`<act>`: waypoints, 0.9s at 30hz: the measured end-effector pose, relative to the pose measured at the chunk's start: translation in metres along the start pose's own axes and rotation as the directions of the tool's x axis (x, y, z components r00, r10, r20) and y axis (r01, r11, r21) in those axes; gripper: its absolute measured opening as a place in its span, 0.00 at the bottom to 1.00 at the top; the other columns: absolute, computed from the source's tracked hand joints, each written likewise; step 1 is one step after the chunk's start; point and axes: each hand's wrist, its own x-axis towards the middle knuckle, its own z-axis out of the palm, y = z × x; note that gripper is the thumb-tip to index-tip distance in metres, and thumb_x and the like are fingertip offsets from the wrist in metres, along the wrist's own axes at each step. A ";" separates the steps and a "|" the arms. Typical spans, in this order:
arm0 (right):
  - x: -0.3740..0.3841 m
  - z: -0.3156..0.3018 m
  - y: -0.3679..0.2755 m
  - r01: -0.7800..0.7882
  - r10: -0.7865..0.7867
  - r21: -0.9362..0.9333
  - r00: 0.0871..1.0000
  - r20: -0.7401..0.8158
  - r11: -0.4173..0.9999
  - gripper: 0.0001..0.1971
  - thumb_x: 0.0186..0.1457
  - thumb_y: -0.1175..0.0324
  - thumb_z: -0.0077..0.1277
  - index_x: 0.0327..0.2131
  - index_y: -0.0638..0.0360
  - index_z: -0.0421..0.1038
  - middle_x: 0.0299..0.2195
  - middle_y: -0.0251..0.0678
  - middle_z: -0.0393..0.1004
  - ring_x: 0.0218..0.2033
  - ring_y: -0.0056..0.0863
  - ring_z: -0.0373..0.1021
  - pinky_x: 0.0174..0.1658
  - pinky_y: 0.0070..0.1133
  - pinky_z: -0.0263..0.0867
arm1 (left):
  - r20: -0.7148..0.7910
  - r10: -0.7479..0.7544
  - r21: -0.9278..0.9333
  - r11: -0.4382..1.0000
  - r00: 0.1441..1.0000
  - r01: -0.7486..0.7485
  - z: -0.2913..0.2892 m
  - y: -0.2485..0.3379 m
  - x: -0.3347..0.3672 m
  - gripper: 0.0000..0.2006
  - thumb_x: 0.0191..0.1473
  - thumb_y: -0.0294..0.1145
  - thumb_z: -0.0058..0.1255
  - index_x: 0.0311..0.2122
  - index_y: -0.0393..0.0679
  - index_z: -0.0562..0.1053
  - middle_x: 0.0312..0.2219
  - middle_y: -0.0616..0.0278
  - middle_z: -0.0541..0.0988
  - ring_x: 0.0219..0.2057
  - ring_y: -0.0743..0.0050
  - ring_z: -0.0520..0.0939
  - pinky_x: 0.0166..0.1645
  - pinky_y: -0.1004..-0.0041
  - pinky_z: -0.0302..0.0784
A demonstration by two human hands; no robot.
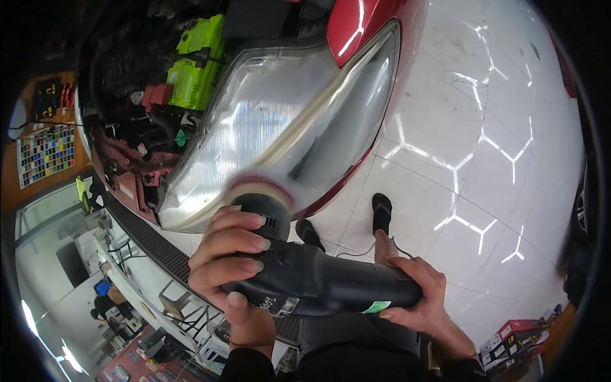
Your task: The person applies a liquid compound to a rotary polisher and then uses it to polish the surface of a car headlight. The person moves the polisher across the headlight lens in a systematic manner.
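Observation:
A black electric polisher (318, 280) lies across the lower middle of the view. My left hand (230, 251) grips its head, just behind the blurred pinkish spinning pad (262, 186). My right hand (417, 296) is wrapped around the rear of the polisher body. The pad presses against the lower part of a large hazy car headlight (280, 121), set in a red car body (359, 22).
The open engine bay shows a bright green battery cover (198, 63) and red parts. A glossy white tiled floor (471, 127) reflects hexagonal ceiling lights. My feet in dark sandals (380, 213) stand below. A colour sample chart (43, 155) hangs at left; boxes (515, 340) sit at lower right.

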 end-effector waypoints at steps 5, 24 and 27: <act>0.003 -0.014 -0.001 -0.042 0.042 0.029 0.999 -0.007 0.999 0.44 0.42 0.41 0.76 0.55 0.65 0.76 0.38 0.47 0.80 0.36 0.38 0.80 0.41 0.28 0.75 | 0.027 0.024 -0.043 0.999 0.999 -0.023 0.016 -0.005 0.018 0.23 0.63 0.56 0.52 0.34 0.42 0.78 0.33 0.47 0.85 0.39 0.39 0.86 0.53 0.42 0.75; 0.007 -0.028 -0.012 -0.127 0.127 0.169 0.992 0.013 0.977 0.40 0.43 0.48 0.77 0.54 0.65 0.77 0.43 0.56 0.79 0.46 0.50 0.80 0.54 0.33 0.73 | 0.046 0.034 -0.081 0.996 0.998 -0.030 0.028 0.007 0.037 0.22 0.62 0.49 0.53 0.36 0.34 0.78 0.34 0.40 0.83 0.41 0.37 0.84 0.49 0.45 0.77; 0.008 -0.030 -0.020 -0.132 0.130 0.050 0.990 0.049 0.990 0.39 0.40 0.50 0.78 0.54 0.62 0.77 0.43 0.59 0.78 0.44 0.50 0.80 0.49 0.33 0.75 | -0.034 0.031 -0.073 0.997 0.999 -0.033 0.021 0.004 0.023 0.23 0.63 0.51 0.52 0.36 0.36 0.77 0.34 0.41 0.83 0.41 0.37 0.84 0.48 0.45 0.77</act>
